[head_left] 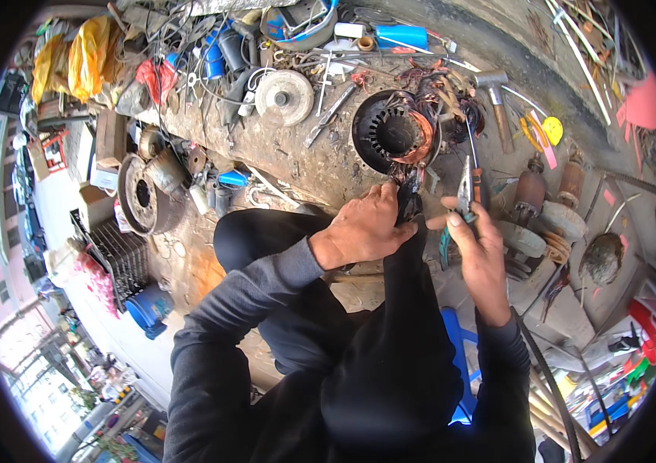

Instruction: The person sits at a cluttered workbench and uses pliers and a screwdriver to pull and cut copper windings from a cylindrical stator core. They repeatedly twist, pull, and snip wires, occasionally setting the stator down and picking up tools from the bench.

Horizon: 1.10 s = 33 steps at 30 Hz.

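A round motor stator (370, 135) with a dark housing and slotted core lies in front of me. Copper windings (423, 137) bulge from its right side, with a tangle of copper wire (447, 96) behind. My left hand (366, 224) is curled just below the stator, beside a dark, blackened bundle (409, 185). Its fingertips are hidden, so what it grips is unclear. My right hand (478, 251) is closed round pliers (465, 191) with teal handles, jaws pointing away from me. A screwdriver (477, 185) with an orange and black handle lies alongside the pliers.
A hammer (500, 116) lies right of the copper tangle. Two motor rotors (530, 189) stand farther right. A grey grinding disc (284, 98) is left of the stator, with an adjustable wrench (330, 116) between them. A rusty round housing (143, 194) sits at the left.
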### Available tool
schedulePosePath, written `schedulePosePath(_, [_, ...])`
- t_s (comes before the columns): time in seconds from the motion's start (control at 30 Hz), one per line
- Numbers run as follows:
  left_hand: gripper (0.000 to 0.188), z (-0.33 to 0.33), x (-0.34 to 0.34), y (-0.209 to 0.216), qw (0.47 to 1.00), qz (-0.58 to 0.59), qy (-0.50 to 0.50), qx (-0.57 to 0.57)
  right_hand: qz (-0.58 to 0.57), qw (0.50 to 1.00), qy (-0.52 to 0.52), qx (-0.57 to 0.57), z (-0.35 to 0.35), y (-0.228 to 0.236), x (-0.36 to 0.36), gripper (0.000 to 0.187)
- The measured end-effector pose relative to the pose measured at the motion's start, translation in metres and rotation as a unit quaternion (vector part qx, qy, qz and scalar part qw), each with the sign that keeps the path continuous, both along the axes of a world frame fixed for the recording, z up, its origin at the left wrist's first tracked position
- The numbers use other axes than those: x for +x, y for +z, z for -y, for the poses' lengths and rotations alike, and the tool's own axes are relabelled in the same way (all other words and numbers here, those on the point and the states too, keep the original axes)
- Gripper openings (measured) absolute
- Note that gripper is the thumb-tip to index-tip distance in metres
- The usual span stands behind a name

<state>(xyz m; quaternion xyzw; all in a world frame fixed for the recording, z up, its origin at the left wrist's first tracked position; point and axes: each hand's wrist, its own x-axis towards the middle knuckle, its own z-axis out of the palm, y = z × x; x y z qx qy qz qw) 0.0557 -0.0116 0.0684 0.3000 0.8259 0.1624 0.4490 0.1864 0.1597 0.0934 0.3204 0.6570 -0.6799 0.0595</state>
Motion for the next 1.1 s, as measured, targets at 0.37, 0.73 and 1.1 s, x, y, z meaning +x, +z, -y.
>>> schedulePosePath(0.37, [0.049, 0.021, -0.005, -0.031, 0.989, -0.05, -0.002, 0.141, 0.257, 0.945, 0.189, -0.076, -0.004, 0.045, -0.028, 0.03])
schedulePosePath(0.73, [0.047, 0.023, -0.006, -0.026, 0.984, -0.024, 0.001, 0.174, 0.389, 0.883, 0.261, 0.031, 0.015, 0.02, -0.099, 0.023])
schedulePosePath(1.1, [0.05, 0.018, -0.006, -0.028, 0.983, -0.044, -0.008, 0.178, 0.261, 0.89, 0.269, 0.259, 0.045, -0.01, -0.073, 0.022])
